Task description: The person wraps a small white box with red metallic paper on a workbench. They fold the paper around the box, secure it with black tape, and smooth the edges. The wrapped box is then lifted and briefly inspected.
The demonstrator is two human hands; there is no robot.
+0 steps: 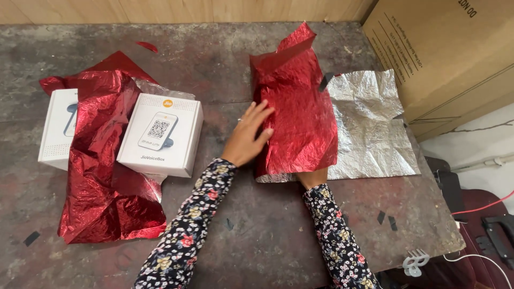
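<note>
Red foil wrapping paper (297, 107), crinkled and shiny, lies folded over something in the upper centre of the frame; what it covers is fully hidden. Its silver underside (369, 128) spreads flat to the right, creased all over, with short strips of black tape (325, 81) at its edges. The left hand (249, 136) rests flat on the paper's left edge, fingers spread and pressing down. The right hand (313, 176) is mostly tucked beneath the paper's lower edge, so whether it grips anything cannot be told. Both arms wear dark floral sleeves.

At the left of the frame, two white square boxes (160, 134) sit on a second crumpled red foil sheet (104, 176), which drapes over and partly hides the far-left box. Everything rests on a worn, dark grey table (214, 59). A large brown cardboard carton (450, 53) is cut off at the upper right.
</note>
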